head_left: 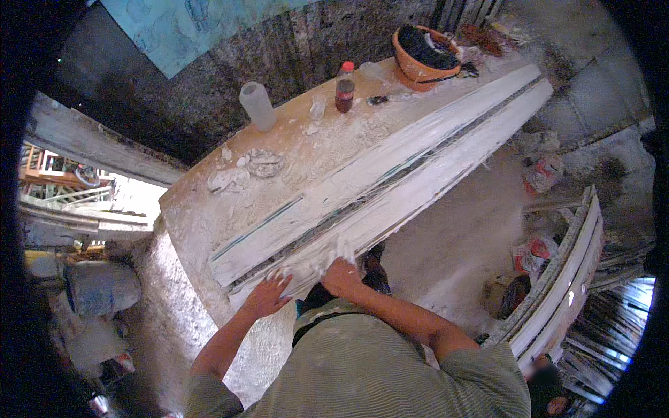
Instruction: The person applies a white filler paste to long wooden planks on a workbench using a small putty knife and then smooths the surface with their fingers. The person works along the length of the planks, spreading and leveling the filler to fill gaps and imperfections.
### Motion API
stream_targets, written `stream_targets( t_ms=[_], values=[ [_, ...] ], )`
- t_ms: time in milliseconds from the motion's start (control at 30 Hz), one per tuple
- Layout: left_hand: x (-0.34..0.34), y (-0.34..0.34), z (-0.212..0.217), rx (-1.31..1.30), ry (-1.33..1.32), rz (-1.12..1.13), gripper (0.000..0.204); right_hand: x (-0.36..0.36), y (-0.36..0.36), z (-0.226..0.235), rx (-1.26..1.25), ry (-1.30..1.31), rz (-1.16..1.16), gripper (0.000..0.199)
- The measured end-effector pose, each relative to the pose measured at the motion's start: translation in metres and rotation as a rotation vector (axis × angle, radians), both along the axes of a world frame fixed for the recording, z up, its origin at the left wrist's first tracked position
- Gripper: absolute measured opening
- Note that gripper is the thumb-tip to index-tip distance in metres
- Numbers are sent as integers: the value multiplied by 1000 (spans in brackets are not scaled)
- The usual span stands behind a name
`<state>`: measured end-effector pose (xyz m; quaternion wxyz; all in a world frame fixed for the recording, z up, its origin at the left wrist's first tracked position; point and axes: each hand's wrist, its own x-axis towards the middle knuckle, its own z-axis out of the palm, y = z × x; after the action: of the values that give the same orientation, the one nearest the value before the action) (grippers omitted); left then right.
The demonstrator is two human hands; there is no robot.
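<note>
- Evidently, a broad brown table [188, 216], caked with pale residue, takes up the middle of the scene.
- Along it, slanting from near left to far right, lie two long white boards: the far one [341, 191] with teal streaks, the near one [418, 182] beside it, a dark strip between them.
- To the right, apart from the table, a whitish slatted piece [557, 279] stands at a slant, with a partly seen person [545, 390] near its lower end.
- Past the table's far side, a stained light-blue sheet [195, 24] shows.
- A blue-grey tub [104, 287] sits off to the left.
- An orange basket [421, 68] with dark contents stands near the boards' far end.
- The right hand [341, 277], fingers coated white, lies at the near board's outer edge; I cannot tell whether it grips.
- The left hand [267, 296], fingers whitened and slightly spread, touches the same board nearer its end; whether it grips the edge, I cannot tell.
- A translucent cylinder [258, 106] stands at the table's far edge.
- A red-capped bottle [345, 89] of dark liquid stands right of it.
</note>
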<state>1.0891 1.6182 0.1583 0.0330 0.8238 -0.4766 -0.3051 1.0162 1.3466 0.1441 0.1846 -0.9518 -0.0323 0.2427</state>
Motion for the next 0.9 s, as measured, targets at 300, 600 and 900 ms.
stream_targets(
  t_ms=[300,600,900],
  values=[
    [31,-55,-25,-156,15,-118,74,45,-57,-13,-113,-173,-446,43],
    [57,-279,-29,-190,117,-114,75,90,-315,-42,-312,-187,-632,48],
    [82,-560,-49,-368,84,-138,76,107,-579,-39,-307,-219,-609,45]
  ],
)
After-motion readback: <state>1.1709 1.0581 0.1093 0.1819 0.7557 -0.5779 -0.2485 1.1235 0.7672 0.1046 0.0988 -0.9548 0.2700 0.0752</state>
